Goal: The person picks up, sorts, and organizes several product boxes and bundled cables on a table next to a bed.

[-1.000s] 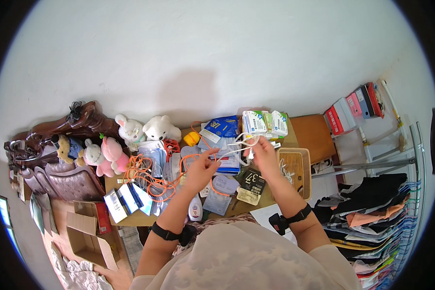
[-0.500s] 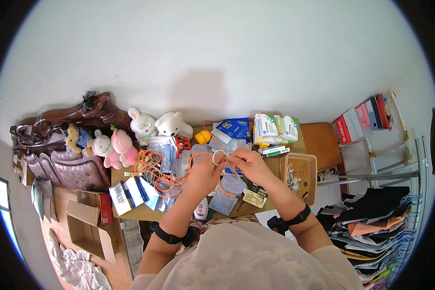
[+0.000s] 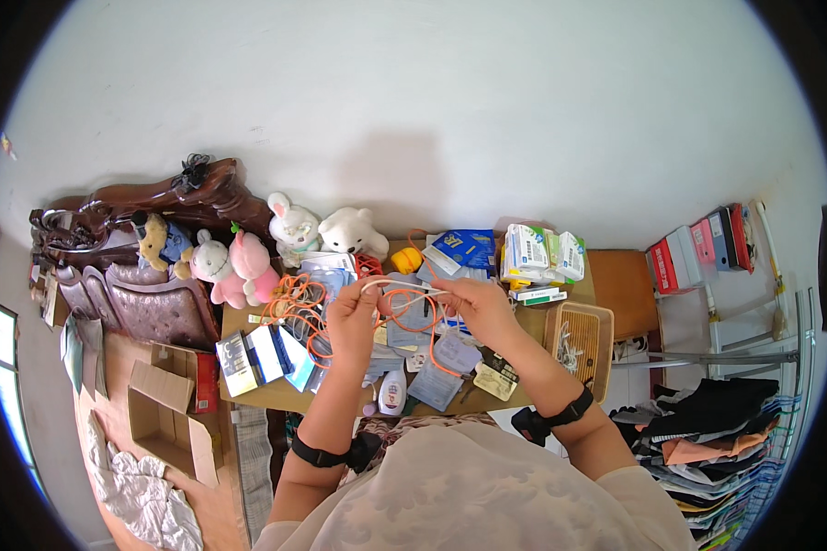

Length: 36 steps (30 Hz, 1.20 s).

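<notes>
My left hand (image 3: 350, 323) and my right hand (image 3: 474, 307) are raised over the cluttered table. Between them stretches a white cable (image 3: 403, 284), one part in each hand, with loose loops between my closed fingers. A tangled orange cord (image 3: 296, 310) lies to the left of my left hand, and part of it runs under both hands to the right. Below the hands are a blue-grey packet (image 3: 437, 387), a dark card with a yellowish print (image 3: 496, 377) and a white bottle (image 3: 392, 393).
A tan basket (image 3: 606, 321) holding white cables stands at the right. Tissue packs (image 3: 526, 250), a blue package (image 3: 466, 249) and plush toys (image 3: 351, 233) line the back. An open cardboard box (image 3: 162, 432) sits on the left; hanging clothes (image 3: 708, 404) are at lower right.
My hands have moved apart, spreading the white cable between them. The whole scene has shifted slightly to the right in view.
</notes>
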### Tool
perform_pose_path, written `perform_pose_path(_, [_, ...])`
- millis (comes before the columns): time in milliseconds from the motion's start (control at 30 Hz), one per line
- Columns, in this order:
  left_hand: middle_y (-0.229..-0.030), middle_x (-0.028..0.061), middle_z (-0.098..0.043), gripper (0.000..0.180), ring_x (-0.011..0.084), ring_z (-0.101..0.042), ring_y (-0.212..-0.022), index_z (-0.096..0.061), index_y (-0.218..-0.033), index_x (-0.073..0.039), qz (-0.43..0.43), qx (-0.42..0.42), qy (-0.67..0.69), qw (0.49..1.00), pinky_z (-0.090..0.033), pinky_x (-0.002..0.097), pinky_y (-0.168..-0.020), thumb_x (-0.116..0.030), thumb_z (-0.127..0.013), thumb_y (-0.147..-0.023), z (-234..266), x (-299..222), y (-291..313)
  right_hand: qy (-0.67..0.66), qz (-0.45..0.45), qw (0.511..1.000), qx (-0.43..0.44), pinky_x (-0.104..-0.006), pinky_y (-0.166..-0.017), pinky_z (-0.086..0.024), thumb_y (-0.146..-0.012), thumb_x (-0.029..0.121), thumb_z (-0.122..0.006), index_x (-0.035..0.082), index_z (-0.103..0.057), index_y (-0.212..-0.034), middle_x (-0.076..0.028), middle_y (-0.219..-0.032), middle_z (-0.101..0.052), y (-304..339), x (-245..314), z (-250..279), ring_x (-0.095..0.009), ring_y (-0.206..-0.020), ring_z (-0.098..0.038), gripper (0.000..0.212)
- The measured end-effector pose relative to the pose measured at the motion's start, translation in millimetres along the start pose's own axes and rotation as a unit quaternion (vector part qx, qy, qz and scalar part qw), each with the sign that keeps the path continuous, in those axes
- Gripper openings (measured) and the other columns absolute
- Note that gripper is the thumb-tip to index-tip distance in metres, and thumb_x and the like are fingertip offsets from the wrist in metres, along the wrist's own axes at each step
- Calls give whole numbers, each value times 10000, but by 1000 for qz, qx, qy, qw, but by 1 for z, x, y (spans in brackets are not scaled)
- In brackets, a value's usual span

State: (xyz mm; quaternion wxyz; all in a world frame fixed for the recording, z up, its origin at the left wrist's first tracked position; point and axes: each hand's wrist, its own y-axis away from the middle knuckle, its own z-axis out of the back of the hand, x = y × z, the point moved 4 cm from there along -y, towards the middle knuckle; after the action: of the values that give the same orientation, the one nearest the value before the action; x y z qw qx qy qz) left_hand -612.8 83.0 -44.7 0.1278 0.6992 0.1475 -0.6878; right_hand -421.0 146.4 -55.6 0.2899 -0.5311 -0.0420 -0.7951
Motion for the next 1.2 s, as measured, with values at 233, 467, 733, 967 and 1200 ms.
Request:
perform_pose_path(233, [-604,-1,-392,129,159,-451,-573,-480,-1013,-49,128,-47,486,863,-479,352,-719,-97,-391,-933,12,18,-6,171,97,980,25,-325,-529,-465,-755,27,-611,99,-653,-1015,-75,-720,-601,7,5,-4,-239,-610,-602,274])
perform_pose_path(467, [-674,39,-562,280,187,-506,-534,-550,-1016,-49,-162,4,-230,960,-471,344,-574,-171,-651,-785,21,-17,-1,210,99,972,-39,-321,-537,-483,-760,56,-595,107,-666,-923,-65,-767,-637,1,-1,13,-233,-646,-624,185])
perform_pose_path(733, [-539,-1,-496,252,72,-423,-503,-684,-930,-63,9,57,-265,963,-412,255,-525,-286,-574,-887,19,2,8,162,187,969,-25,-302,-510,-465,-693,-7,-637,117,-678,-930,-66,-702,-588,12,23,8,-220,-583,-590,270])
perform_pose_path(967, [-579,-34,-404,297,68,-365,-484,-560,-824,-52,61,-42,260,963,-417,243,-595,-278,-439,-974,15,17,9,-92,-198,976,10,-272,-523,-454,-862,93,-560,29,-678,-979,-59,-766,-641,18,-40,7,-125,-601,-594,178])
perform_pose_path(1200, [-656,40,-534,235,89,-449,-569,-628,-911,-1,-59,33,-194,979,-395,235,-536,-217,-538,-927,2,-19,18,15,13,993,121,-338,-886,-427,-727,155,-707,43,-527,-1207,-138,-1106,-528,4,12,4,-284,-1020,-537,525])
